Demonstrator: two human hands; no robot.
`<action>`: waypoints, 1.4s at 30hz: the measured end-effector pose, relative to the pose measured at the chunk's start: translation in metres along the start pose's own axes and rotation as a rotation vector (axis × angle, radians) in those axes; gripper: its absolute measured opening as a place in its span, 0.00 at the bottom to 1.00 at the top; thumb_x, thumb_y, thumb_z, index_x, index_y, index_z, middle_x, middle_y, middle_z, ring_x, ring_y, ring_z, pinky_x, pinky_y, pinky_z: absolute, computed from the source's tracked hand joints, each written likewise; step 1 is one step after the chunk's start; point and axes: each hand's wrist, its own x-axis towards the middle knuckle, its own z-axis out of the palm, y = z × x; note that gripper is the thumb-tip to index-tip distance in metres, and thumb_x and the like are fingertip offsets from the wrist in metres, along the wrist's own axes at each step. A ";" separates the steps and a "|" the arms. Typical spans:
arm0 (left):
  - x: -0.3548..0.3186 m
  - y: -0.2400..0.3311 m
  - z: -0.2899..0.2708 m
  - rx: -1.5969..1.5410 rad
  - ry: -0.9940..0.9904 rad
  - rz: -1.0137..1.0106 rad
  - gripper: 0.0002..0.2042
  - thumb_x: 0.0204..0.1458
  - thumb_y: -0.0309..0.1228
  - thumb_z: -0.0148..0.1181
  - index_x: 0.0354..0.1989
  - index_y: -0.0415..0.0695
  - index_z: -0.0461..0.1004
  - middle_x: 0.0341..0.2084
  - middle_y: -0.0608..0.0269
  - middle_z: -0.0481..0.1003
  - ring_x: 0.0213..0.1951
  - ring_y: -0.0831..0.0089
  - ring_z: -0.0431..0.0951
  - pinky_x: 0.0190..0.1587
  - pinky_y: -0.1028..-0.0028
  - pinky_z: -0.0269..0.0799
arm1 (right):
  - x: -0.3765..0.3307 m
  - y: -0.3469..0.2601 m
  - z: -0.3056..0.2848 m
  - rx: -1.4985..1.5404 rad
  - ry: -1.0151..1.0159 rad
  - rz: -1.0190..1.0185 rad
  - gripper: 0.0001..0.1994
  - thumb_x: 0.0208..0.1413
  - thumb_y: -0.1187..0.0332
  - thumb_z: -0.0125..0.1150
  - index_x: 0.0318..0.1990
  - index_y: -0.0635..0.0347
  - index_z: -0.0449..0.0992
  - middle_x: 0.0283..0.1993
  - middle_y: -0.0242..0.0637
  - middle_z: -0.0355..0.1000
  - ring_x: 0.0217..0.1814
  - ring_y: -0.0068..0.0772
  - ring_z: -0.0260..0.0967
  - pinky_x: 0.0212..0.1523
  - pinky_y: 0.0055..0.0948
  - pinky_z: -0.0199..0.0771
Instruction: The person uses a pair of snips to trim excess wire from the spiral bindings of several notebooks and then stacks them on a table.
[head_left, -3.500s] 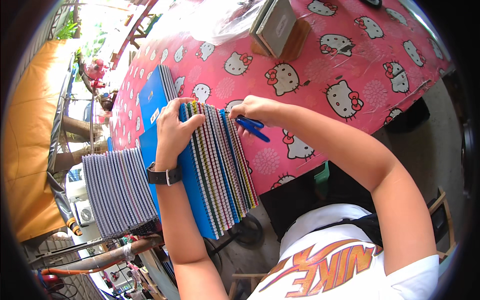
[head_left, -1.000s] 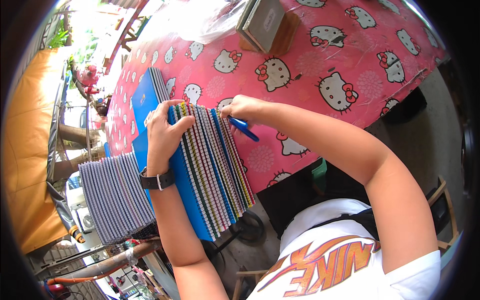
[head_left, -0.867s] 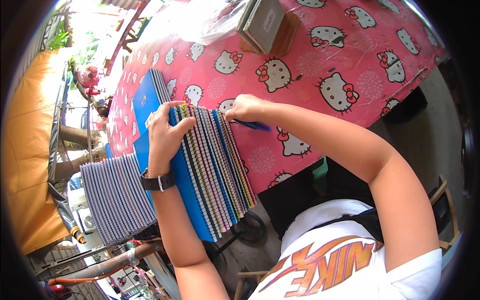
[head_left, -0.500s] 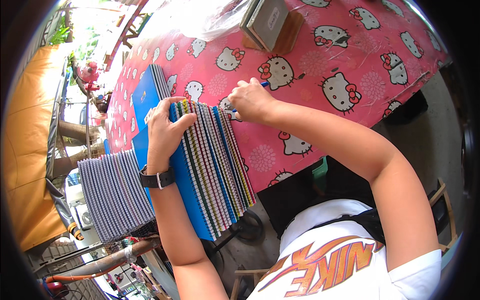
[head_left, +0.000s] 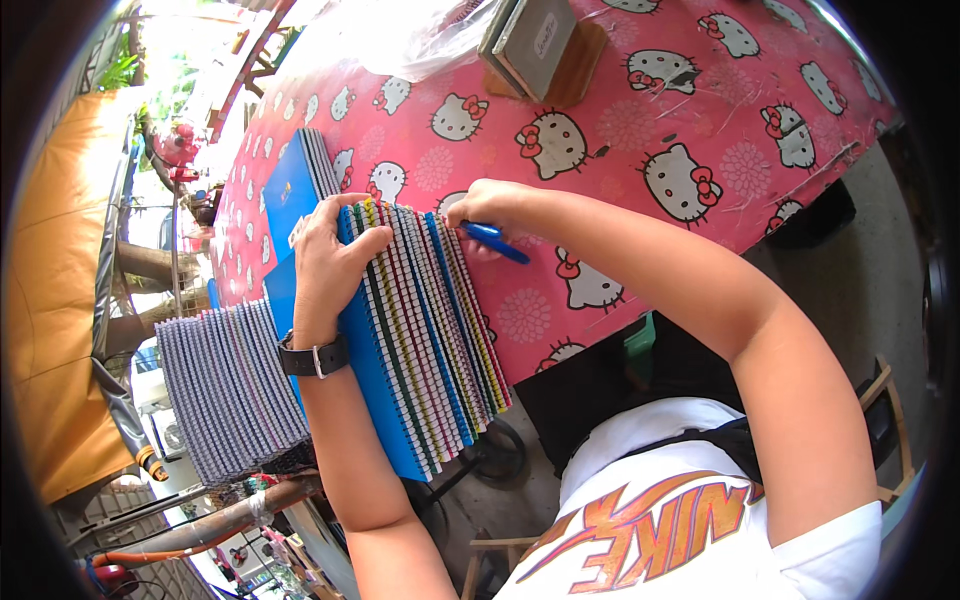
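Note:
A thick stack of spiral-bound notebooks (head_left: 430, 330) lies with its coils facing up, in white, green, yellow, red and blue, with a blue cover on the left side. My left hand (head_left: 335, 240) grips its far left corner, thumb over the coils and fingers across the blue cover. At the far right corner of the stack, my right hand (head_left: 490, 212) is closed around a slim blue hand tool (head_left: 497, 242); its exact kind is unclear. The tool's tip is hidden by my fingers.
A pink tablecloth with cat faces (head_left: 620, 130) covers the table. More blue notebooks (head_left: 295, 185) lie beyond the stack, and another coil-bound stack (head_left: 230, 390) sits at left. Farther back are a grey block on a wooden base (head_left: 540, 50) and clear plastic (head_left: 430, 45).
My right hand has turned and shifted slightly nearer and left, against the coils' far right corner. The blue tool now points toward me. My left hand has stayed in place.

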 end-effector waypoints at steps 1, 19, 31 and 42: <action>-0.001 -0.002 -0.002 0.004 0.002 -0.003 0.23 0.35 0.42 0.64 0.40 0.42 0.75 0.31 0.55 0.73 0.38 0.62 0.69 0.47 0.68 0.60 | -0.005 -0.002 0.001 -0.001 -0.005 -0.002 0.09 0.48 0.67 0.56 0.29 0.67 0.75 0.24 0.43 0.71 0.21 0.36 0.71 0.21 0.39 0.71; -0.003 -0.001 -0.005 0.054 -0.042 0.021 0.21 0.40 0.34 0.62 0.43 0.38 0.72 0.37 0.58 0.71 0.38 0.73 0.72 0.42 0.75 0.67 | -0.023 0.002 0.013 -1.591 0.422 -0.781 0.07 0.48 0.69 0.56 0.35 0.53 0.78 0.40 0.30 0.72 0.49 0.32 0.67 0.45 0.38 0.67; -0.004 0.000 -0.004 -0.014 -0.004 -0.007 0.24 0.34 0.43 0.64 0.41 0.42 0.75 0.33 0.55 0.73 0.39 0.63 0.69 0.48 0.68 0.57 | -0.010 -0.017 0.010 -0.777 0.218 -0.218 0.12 0.47 0.67 0.59 0.33 0.71 0.75 0.24 0.49 0.72 0.28 0.44 0.74 0.32 0.38 0.76; -0.004 0.003 -0.003 -0.012 0.019 0.007 0.23 0.34 0.40 0.64 0.40 0.41 0.75 0.35 0.54 0.74 0.38 0.62 0.71 0.42 0.68 0.67 | -0.022 -0.007 0.014 -0.770 0.273 -0.148 0.17 0.47 0.57 0.57 0.30 0.65 0.76 0.33 0.43 0.76 0.33 0.38 0.77 0.31 0.36 0.78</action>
